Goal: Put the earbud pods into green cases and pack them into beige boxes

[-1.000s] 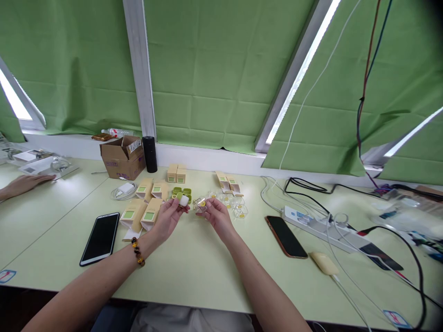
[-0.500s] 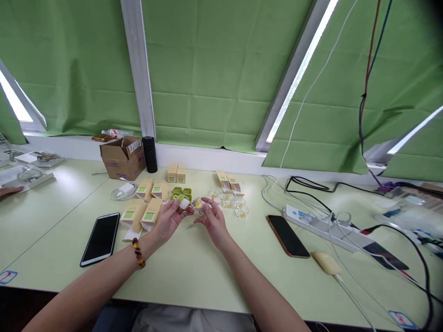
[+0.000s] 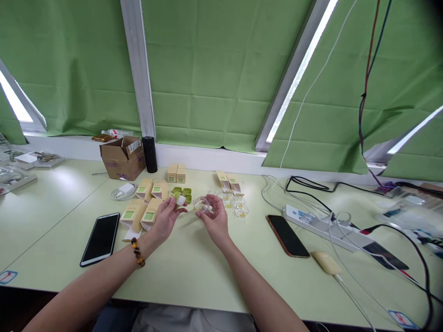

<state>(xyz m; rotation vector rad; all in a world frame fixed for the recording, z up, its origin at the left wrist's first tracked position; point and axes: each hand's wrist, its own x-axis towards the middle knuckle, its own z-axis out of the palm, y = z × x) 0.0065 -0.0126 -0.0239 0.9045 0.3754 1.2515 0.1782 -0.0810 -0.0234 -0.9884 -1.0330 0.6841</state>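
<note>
My left hand [image 3: 164, 220] is closed on a small rounded green-and-white case [image 3: 180, 200], its white part facing right. Between the fingertips of my right hand [image 3: 216, 222] is a clear plastic shell [image 3: 200, 204], held just above the table and apart from the case. Behind my left hand lie several green square cases [image 3: 187, 192]. More clear plastic shells [image 3: 238, 208] with yellow spots sit to the right of my right hand. Opened small cardboard boxes [image 3: 149, 215] with green labels stand beside my left hand.
A phone [image 3: 100, 240] lies at the left, another phone [image 3: 288, 236] at the right. Beyond that are a power strip [image 3: 318, 227], a cream-coloured mouse-like item [image 3: 326, 263] and loose cables. A brown carton [image 3: 122, 159] and black cylinder [image 3: 149, 154] stand at the back.
My hands have moved apart. The clear shell has turned in my right hand, and the green-and-white case has shifted slightly left. Another person's hand at the far left has left the view.
</note>
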